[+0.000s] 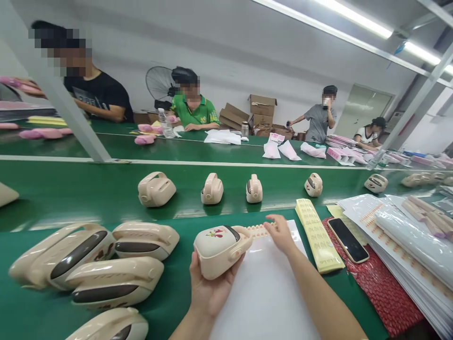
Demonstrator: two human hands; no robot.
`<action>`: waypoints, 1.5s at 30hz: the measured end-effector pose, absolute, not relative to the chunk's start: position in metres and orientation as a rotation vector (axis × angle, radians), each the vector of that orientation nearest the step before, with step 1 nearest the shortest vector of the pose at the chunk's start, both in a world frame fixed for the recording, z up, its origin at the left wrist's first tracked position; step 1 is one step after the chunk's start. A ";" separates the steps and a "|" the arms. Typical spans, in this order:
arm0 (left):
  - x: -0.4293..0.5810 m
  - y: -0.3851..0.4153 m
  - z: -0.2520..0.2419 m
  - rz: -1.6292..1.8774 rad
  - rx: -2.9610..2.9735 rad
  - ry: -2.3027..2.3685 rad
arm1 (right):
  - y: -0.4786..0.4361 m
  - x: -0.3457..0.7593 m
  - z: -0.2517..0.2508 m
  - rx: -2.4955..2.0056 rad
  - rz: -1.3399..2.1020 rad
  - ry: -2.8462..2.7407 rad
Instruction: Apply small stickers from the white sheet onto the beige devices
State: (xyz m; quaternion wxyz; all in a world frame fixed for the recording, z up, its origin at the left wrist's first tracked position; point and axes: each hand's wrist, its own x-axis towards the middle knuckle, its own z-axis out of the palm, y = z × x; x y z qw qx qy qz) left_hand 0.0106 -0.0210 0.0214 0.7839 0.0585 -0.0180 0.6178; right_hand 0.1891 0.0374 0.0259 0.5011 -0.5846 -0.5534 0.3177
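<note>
My left hand [212, 290] is wrapped round the underside of a cream-coloured appliance [216, 257] with a loop handle, a dark window strip and a red flower print on its pale face. The appliance is tilted above a white glossy sheet [265, 288]. Just right of it, my right hand [281, 233] bends its fingers over a row of small orange-marked stickers [258, 231] at the sheet's far end. Whether a sticker is between the fingertips is too small to make out. Several like appliances [120, 281] lie on the green table at left.
More appliances [157, 189] stand spaced along the green belt [184, 179] ahead. At right are a yellow label strip [318, 236], a phone [348, 240], red bubble wrap [392, 293] and stacked white sheets [396, 245]. Co-workers sit and stand across the belt. A slanted metal post [67, 94] rises at left.
</note>
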 end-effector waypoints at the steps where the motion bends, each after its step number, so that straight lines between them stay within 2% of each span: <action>1: 0.009 -0.021 0.022 1.335 0.153 -0.044 | 0.044 0.201 0.025 -1.494 0.644 -1.312; 4: 0.006 -0.021 0.018 1.320 0.222 0.027 | 0.056 0.220 0.020 -1.617 0.514 -1.272; 9: 0.002 -0.019 0.000 1.289 0.335 0.356 | 0.058 0.218 0.013 -1.643 0.563 -1.239; 13: -0.003 -0.014 -0.007 1.404 0.620 0.625 | 0.050 0.215 0.031 -1.598 0.653 -1.224; 17: -0.001 -0.012 0.000 1.438 0.831 0.746 | 0.029 0.202 0.066 -1.323 0.909 -1.279; 22: 0.010 -0.014 0.010 1.376 0.897 0.660 | -0.002 0.180 0.092 -1.050 1.116 -1.439; 29: 0.014 -0.016 0.016 1.394 1.126 0.769 | -0.008 0.173 0.083 -1.094 1.093 -1.617; 40: 0.014 -0.016 0.015 1.368 1.071 0.778 | -0.008 0.169 0.069 -1.055 1.055 -1.598; 45: 0.010 -0.011 -0.008 1.257 1.609 0.934 | -0.006 0.169 0.059 -1.002 0.957 -1.653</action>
